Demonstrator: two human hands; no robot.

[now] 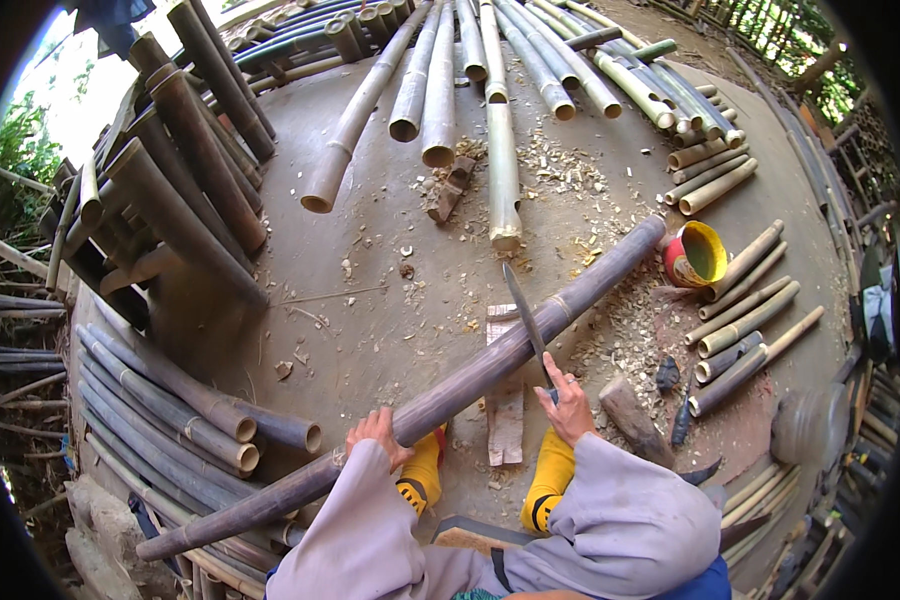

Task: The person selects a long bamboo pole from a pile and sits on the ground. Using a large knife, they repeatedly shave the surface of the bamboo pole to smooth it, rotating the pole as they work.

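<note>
Left hand [375, 432] first: its fingers [368, 428] are curled over the long dark bamboo pole [490, 362], clamped on it near the lower end. Right hand [568, 402]: fingers [560, 378] wrapped tight round the handle of a long knife [526, 318], blade slanting up and away, lying against the pole's upper side. The pole runs on a diagonal from low left to upper right, crossing over a pale wooden block [505, 400] that sits on the ground between two yellow boots [550, 482]. Just right of the knife hand lies a stubby chunk of wood [632, 420], and beyond it a small dark tool [682, 415]. Shavings [630, 330] litter the floor beside the pole's far half. Near the pole's far tip, a red-and-yellow bucket [698, 255] lies tipped on its side. Short cut bamboo pieces [745, 320] are stacked to its right. Straight ahead, pale green bamboo poles [470, 70] fan out. To the left, dark poles [185, 160] lean in a heap, with another dark bundle [165, 425] crowding close under the pole's near end.
</note>
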